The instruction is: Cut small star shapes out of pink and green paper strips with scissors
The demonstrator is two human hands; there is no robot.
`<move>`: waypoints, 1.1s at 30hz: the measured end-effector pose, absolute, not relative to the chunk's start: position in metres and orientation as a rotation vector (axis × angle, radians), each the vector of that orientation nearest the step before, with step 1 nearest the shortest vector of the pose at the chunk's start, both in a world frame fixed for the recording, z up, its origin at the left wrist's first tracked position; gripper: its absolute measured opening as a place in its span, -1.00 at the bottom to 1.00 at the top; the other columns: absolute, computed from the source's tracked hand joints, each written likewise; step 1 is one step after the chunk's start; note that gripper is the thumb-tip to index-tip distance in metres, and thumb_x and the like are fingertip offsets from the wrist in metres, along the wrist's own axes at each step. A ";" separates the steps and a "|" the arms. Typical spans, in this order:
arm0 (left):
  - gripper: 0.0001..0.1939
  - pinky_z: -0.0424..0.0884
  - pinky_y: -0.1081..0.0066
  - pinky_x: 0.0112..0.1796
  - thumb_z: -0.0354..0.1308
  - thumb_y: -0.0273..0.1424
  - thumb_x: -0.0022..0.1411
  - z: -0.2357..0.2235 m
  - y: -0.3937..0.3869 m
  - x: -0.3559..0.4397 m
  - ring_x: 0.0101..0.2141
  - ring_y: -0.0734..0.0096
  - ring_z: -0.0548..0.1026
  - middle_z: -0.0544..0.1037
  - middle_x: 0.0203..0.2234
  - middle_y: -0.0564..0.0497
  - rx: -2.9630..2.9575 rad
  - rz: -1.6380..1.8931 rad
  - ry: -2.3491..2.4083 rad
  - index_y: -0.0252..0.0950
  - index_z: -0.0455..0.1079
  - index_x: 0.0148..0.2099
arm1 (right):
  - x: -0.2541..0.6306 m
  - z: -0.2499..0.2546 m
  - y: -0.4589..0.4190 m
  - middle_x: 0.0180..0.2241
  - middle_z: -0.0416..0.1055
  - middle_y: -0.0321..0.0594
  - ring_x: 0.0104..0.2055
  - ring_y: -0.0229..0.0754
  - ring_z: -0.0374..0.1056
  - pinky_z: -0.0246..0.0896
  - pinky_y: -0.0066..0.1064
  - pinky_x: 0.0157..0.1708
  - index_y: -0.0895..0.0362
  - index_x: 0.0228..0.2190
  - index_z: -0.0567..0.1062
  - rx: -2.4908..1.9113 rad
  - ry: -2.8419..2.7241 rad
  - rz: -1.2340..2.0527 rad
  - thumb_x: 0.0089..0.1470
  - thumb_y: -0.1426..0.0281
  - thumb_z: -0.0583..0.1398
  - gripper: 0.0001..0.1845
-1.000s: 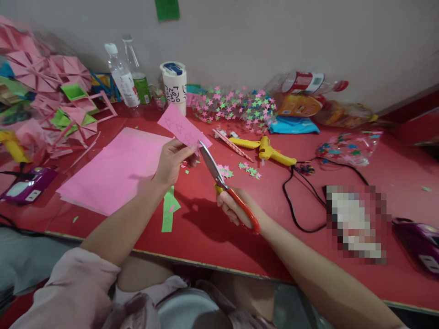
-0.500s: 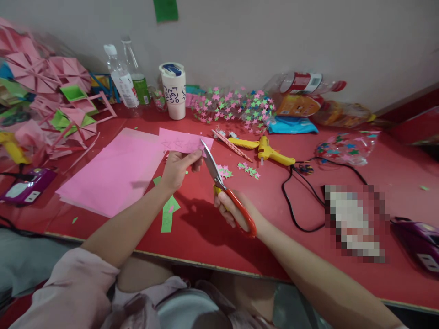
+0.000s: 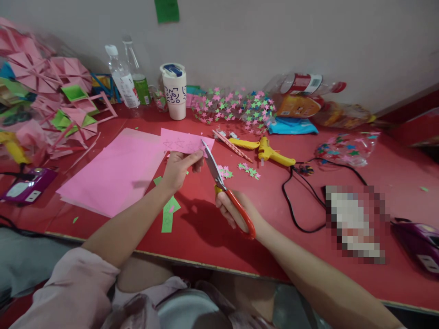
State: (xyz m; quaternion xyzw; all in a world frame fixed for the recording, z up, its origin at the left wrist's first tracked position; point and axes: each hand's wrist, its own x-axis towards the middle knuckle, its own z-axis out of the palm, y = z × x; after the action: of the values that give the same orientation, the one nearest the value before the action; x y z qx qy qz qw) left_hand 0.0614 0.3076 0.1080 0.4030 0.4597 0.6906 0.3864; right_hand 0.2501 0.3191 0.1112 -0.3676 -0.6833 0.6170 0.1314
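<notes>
Pink paper sheets (image 3: 113,173) lie flat on the red table (image 3: 199,246), whose front edge is pale. The left hand (image 3: 180,171) grips the pink strip (image 3: 180,140), marked with drawn stars, above the table. The right hand (image 3: 229,208) grips the scissors (image 3: 217,171) by the handles, blades at the strip's right end. Behind, a plain grey wall (image 3: 233,41) carries a green square (image 3: 167,10). Rightward, a yellow glue gun (image 3: 276,155) rests on the table.
</notes>
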 end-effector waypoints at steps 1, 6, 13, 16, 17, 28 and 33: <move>-0.73 0.28 0.51 -0.57 0.22 -0.25 0.09 0.108 0.307 0.062 -0.65 0.62 0.33 0.41 -0.69 0.11 1.037 1.751 1.173 -0.30 0.38 -0.55 | 0.250 0.110 0.320 -0.76 0.08 -0.51 -0.80 -0.41 0.03 0.00 -0.52 -0.76 0.09 -0.52 0.25 -1.067 -1.983 1.797 0.07 -0.08 0.06 -0.51; -0.71 0.29 0.51 -0.56 0.20 -0.26 0.10 0.109 0.307 0.063 -0.65 0.62 0.32 0.39 -0.70 0.11 1.063 1.738 1.177 -0.29 0.35 -0.57 | 0.250 0.110 0.321 -0.76 0.09 -0.50 -0.80 -0.41 0.04 -0.02 -0.52 -0.78 0.09 -0.53 0.25 -1.088 -1.992 1.779 0.06 -0.10 0.05 -0.49; -0.74 0.28 0.52 -0.57 0.21 -0.27 0.10 0.108 0.307 0.061 -0.65 0.62 0.33 0.40 -0.70 0.11 1.051 1.742 1.167 -0.30 0.38 -0.55 | 0.250 0.115 0.318 -0.77 0.08 -0.51 -0.80 -0.42 0.01 -0.06 -0.52 -0.78 0.08 -0.55 0.23 -1.073 -1.973 1.738 0.04 -0.11 0.08 -0.48; -0.76 0.26 0.53 -0.59 0.21 -0.29 0.08 0.110 0.308 0.060 -0.66 0.62 0.33 0.41 -0.69 0.11 1.043 1.742 1.145 -0.31 0.39 -0.54 | 0.249 0.116 0.318 -0.77 0.07 -0.51 -0.80 -0.41 0.00 -0.06 -0.51 -0.78 0.08 -0.56 0.21 -1.076 -1.971 1.732 0.02 -0.13 0.10 -0.47; -0.76 0.26 0.53 -0.60 0.22 -0.29 0.07 0.110 0.308 0.059 -0.66 0.62 0.33 0.42 -0.69 0.11 1.042 1.738 1.144 -0.31 0.39 -0.55 | 0.249 0.116 0.318 -0.77 0.07 -0.51 -0.80 -0.41 0.00 -0.06 -0.51 -0.78 0.07 -0.57 0.20 -1.076 -1.973 1.730 0.02 -0.12 0.10 -0.47; -0.80 0.12 0.60 -0.68 0.18 -0.41 -0.01 0.117 0.312 0.053 -0.72 0.69 0.25 0.33 -0.73 0.19 0.850 1.864 1.134 -0.27 0.21 -0.55 | 0.249 0.118 0.322 -0.78 0.05 -0.52 -0.81 -0.42 0.00 -0.08 -0.53 -0.78 0.08 -0.58 0.20 -1.141 -1.997 1.739 0.03 -0.05 0.11 -0.52; -0.81 0.13 0.60 -0.68 0.17 -0.32 0.09 0.117 0.313 0.051 -0.71 0.69 0.27 0.36 -0.68 0.18 0.831 1.913 1.156 -0.27 0.27 -0.47 | 0.248 0.114 0.323 -0.76 0.03 -0.52 -0.80 -0.42 -0.01 -0.07 -0.53 -0.77 0.08 -0.59 0.18 -1.139 -2.010 1.723 0.02 -0.06 0.11 -0.50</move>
State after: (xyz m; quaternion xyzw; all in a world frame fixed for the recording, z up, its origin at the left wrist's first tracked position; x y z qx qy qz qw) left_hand 0.0506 0.3134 0.1166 0.3240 0.4506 0.7454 0.3692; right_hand 0.2483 0.3231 0.1143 -0.3919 -0.6916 0.5927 0.1296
